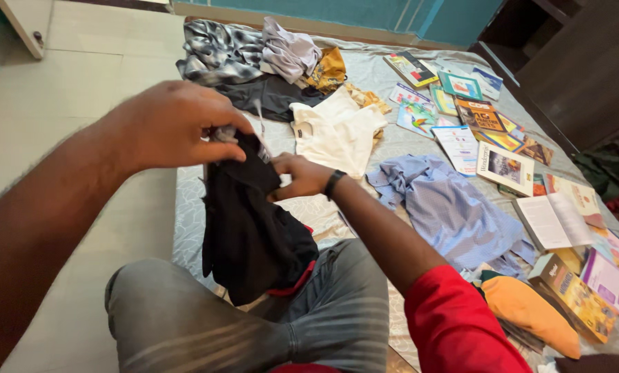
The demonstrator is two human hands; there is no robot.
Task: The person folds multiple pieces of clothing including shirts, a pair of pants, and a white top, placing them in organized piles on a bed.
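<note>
A grey patterned bedsheet (420, 76) covers most of the frame, running from the top centre down to the lower right. On it, right of centre, lies a crumpled light-blue shirt (451, 207); at top centre sits a heap of clothes (254, 59) in grey, lilac and mustard, with a white T-shirt (337, 131) spread just below it. A scatter of books (492, 138) and an open book run down the right edge, and an orange cloth (534, 311) lies at the lower right.

The person's grey-trousered knee (254, 324) fills the bottom centre. Above it, at the centre of the frame, hangs the black garment (250, 235): dark, limp and bunched, its upper end gathered narrow, its lower part falling in loose folds onto the knee, with a thin red edge showing at the bottom right.

The left hand (175, 128), centre-left, is clenched around the garment's gathered top, with a bit of pale fabric visible at the fingers. The right hand (299, 176), wearing a dark wristband, pinches the garment's right edge just below.
</note>
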